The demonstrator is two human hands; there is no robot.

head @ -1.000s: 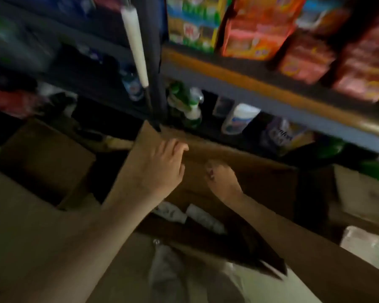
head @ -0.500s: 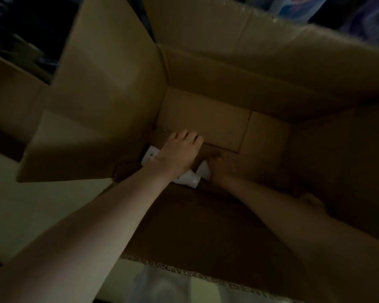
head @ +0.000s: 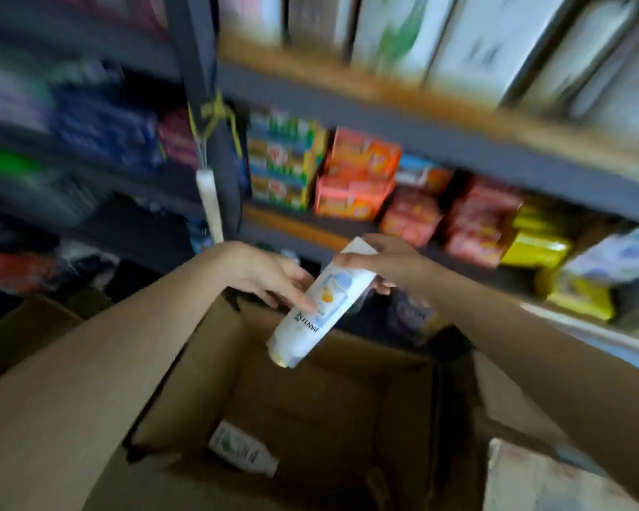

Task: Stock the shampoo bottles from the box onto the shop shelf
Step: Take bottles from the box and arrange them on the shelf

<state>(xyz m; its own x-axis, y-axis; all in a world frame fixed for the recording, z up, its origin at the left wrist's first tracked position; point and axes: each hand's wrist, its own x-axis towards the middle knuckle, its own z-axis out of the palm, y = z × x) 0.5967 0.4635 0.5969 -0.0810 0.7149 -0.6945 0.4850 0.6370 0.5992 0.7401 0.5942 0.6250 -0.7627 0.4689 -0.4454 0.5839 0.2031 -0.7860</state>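
A white shampoo bottle [head: 320,304] with a blue and orange label hangs tilted above the open cardboard box [head: 332,411]. My right hand [head: 380,261] grips its upper end. My left hand [head: 273,280] touches its side with the fingertips on the label. A second white bottle [head: 242,449] lies on the floor of the box at the near left. The shop shelf [head: 403,134] stands right behind the box.
Colourful packets [head: 358,186] and yellow packs [head: 535,248] fill the middle shelf. Tall white cartons [head: 469,42] stand on the top shelf. A dark upright post [head: 207,116] with a hanging white tube splits the shelving. Another box flap [head: 26,326] lies at the left.
Both hands have come up out of the box, carrying a white bottle that lay at the bottom. The view has swung from inside the box up to the shelves.
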